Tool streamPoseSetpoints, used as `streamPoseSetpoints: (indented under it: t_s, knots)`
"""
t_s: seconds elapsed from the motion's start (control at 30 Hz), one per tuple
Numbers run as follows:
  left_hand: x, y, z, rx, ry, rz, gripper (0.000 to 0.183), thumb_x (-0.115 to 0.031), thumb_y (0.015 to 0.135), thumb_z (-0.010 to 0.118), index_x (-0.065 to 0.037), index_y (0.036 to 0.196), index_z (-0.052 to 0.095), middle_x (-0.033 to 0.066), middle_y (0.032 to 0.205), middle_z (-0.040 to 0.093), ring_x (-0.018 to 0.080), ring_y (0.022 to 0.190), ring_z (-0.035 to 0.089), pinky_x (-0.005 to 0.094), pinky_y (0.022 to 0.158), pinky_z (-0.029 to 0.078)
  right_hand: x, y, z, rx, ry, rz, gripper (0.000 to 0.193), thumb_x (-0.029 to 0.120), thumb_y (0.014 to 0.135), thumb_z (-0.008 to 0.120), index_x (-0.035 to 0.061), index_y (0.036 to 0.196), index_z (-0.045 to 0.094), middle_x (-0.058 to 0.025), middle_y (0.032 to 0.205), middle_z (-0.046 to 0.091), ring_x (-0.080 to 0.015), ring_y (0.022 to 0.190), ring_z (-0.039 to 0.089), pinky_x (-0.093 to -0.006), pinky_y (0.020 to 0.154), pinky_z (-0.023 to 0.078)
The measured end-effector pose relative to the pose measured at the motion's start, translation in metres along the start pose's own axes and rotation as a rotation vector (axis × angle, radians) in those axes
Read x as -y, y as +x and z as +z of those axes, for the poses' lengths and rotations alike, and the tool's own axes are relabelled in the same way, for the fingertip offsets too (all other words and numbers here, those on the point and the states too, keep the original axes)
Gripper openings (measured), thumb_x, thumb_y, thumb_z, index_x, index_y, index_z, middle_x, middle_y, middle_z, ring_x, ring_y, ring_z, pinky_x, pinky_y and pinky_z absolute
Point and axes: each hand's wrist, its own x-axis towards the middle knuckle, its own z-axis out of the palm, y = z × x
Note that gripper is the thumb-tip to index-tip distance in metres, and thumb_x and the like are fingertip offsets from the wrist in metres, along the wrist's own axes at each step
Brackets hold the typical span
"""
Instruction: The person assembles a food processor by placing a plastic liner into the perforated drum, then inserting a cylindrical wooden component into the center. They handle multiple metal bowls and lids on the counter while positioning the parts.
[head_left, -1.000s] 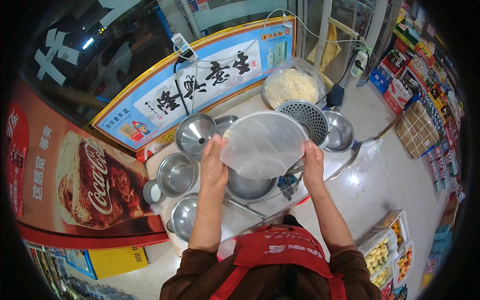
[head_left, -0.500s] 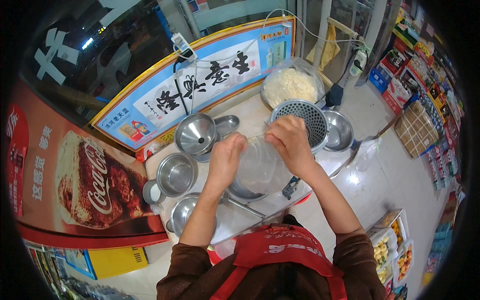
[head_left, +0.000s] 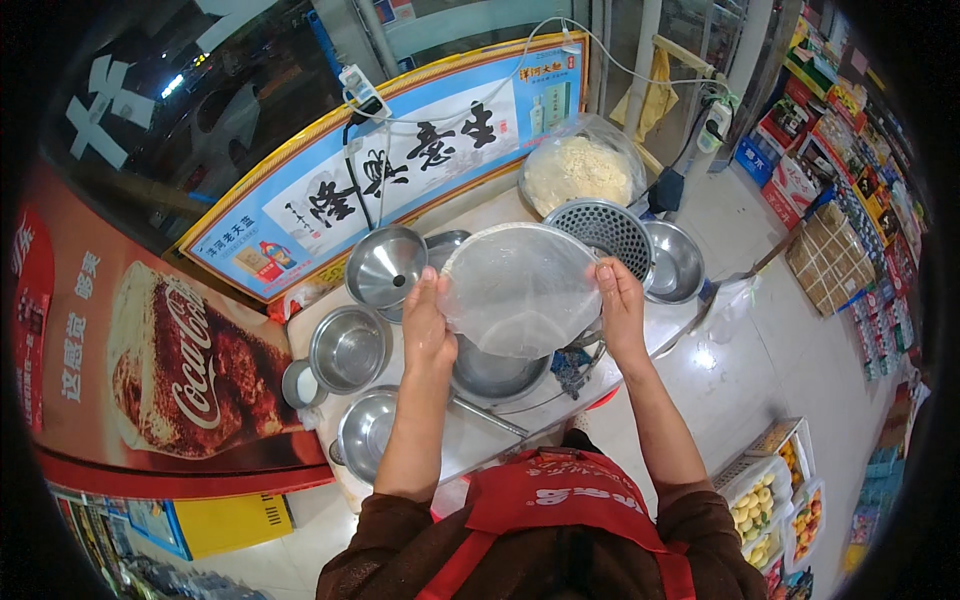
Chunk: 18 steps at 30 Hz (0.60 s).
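My left hand (head_left: 430, 318) pinches the left edge of a translucent white mesh filter bag (head_left: 520, 290). My right hand (head_left: 622, 305) grips its right edge, so the bag is stretched into a rounded shape between them. Beneath it, partly covered, sits a metal basin (head_left: 495, 376) on the table. A metal rod-like handle (head_left: 490, 415) lies beside the basin. Behind the bag stands a perforated metal strainer (head_left: 612, 232), and a metal funnel (head_left: 386, 266) rests left of it. A dark mesh scrubber or cloth (head_left: 570, 370) lies by the basin.
Metal pots (head_left: 349, 350) and a pan (head_left: 366, 436) crowd the table's left side, with a small cup (head_left: 302, 385) holding something white. A plastic-wrapped pale crumbly mass (head_left: 580, 175) and a metal bowl (head_left: 675, 262) stand at the back right. Fruit crates (head_left: 752, 508) are on the floor.
My hands have moved apart and the right one lower. The filter bag, bunched and hanging before, is now spread wide and raised over the basin.
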Motion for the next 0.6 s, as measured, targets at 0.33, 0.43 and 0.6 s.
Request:
streamPoseSetpoints:
  t_s: [0.33, 0.43, 0.6]
  knots:
    - [0.006, 0.008, 0.016, -0.064, 0.175, 0.184, 0.028, -0.032, 0.103, 0.051, -0.008, 0.092, 0.061, -0.0001, 0.081, 0.062, 0.0105, 0.068, 0.056, 0.0288, 0.06, 0.041, -0.054, -0.028, 0.007, -0.047, 0.356, 0.239, 0.021, 0.021, 0.104, 0.05, 0.004, 0.11, 0.062, 0.0009, 0.09, 0.061, -0.0098, 0.076, 0.054, -0.0244, 0.072, 0.045]
    - [-0.021, 0.01, 0.008, 0.217, 0.745, 0.41, 0.031, -0.028, 0.102, 0.049, -0.007, 0.081, 0.06, 0.0059, 0.073, 0.061, 0.0155, 0.07, 0.059, 0.0355, 0.062, 0.043, -0.044, -0.022, -0.001, -0.05, -0.079, 0.254, 0.031, 0.008, 0.099, 0.051, 0.0035, 0.129, 0.058, -0.0104, 0.121, 0.063, -0.0239, 0.121, 0.053, -0.0369, 0.103, 0.04]
    - [-0.026, -0.016, 0.026, 0.415, 1.372, 0.642, 0.026, -0.021, 0.098, 0.048, -0.005, 0.081, 0.058, 0.0195, 0.069, 0.057, 0.0354, 0.071, 0.063, 0.0453, 0.065, 0.044, 0.021, -0.001, 0.014, 0.117, -0.561, -0.459, 0.031, 0.006, 0.088, 0.062, 0.0093, 0.119, 0.064, -0.0098, 0.118, 0.062, -0.0262, 0.118, 0.052, -0.0411, 0.103, 0.036]
